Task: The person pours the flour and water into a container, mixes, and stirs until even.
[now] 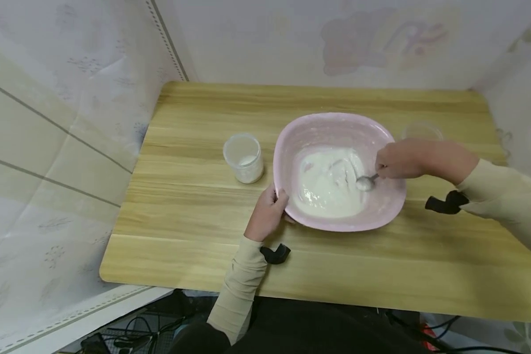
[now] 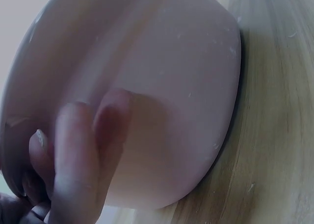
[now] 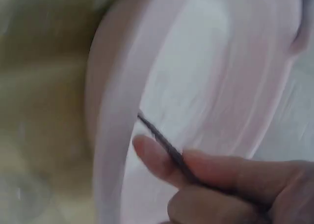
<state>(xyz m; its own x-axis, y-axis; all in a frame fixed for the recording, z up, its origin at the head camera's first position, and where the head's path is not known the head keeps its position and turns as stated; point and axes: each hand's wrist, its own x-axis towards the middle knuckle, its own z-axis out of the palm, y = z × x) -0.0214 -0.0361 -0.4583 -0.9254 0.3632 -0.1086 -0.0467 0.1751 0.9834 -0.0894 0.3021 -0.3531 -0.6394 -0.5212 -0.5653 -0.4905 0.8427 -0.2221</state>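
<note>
A pink plastic basin (image 1: 336,226) stands on the wooden table, with a wet white mixture (image 1: 325,189) spread over its bottom. My left hand (image 1: 265,215) grips the basin's near left rim, thumb on top. In the left wrist view its fingers (image 2: 76,155) lie against the basin's outer wall. Over the right side of the basin, my right hand (image 1: 409,158) holds a metal spoon (image 1: 365,183) by its handle. The spoon's bowl is at the right edge of the mixture. In the right wrist view, thumb and fingers pinch the dark handle (image 3: 167,148).
Left of the basin stands a clear plastic cup (image 1: 243,157) with white contents low inside. A clear round container (image 1: 422,130) sits behind my right hand, partly hidden. Walls border the wooden table (image 1: 181,196) at the back and left. Black straps hang from both sleeves.
</note>
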